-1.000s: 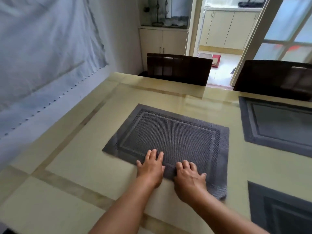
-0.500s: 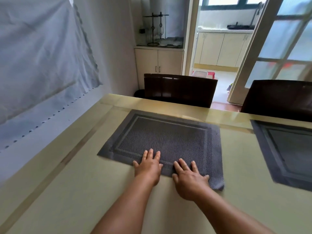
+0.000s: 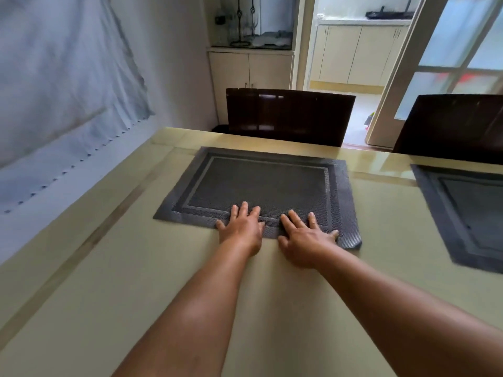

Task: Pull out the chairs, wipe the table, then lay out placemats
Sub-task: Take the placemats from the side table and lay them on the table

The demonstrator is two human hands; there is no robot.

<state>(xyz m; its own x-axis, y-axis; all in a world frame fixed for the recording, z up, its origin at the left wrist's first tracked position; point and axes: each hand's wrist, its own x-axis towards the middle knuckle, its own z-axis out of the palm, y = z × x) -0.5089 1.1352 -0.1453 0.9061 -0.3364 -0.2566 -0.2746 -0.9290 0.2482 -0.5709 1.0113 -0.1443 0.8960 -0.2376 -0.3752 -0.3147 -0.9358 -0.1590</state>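
A dark grey woven placemat (image 3: pixel 261 186) lies flat on the glossy beige table (image 3: pixel 103 268), near the far edge in front of a dark chair (image 3: pixel 288 115). My left hand (image 3: pixel 242 229) and my right hand (image 3: pixel 304 238) rest palm down, fingers spread, on the mat's near edge, side by side. Neither hand grips anything. A second grey placemat (image 3: pixel 468 213) lies to the right, in front of another dark chair (image 3: pixel 451 126).
A pale blue cloth (image 3: pixel 54 91) hangs on the left wall beside the table. Behind the chairs stand a cream cabinet (image 3: pixel 250 69) and a doorway to a kitchen with a glass-paned door (image 3: pixel 449 58).
Both hands have slid the placemat away from me toward the far edge and the chair. The view has tilted up, and the third mat at the lower right has left the frame.
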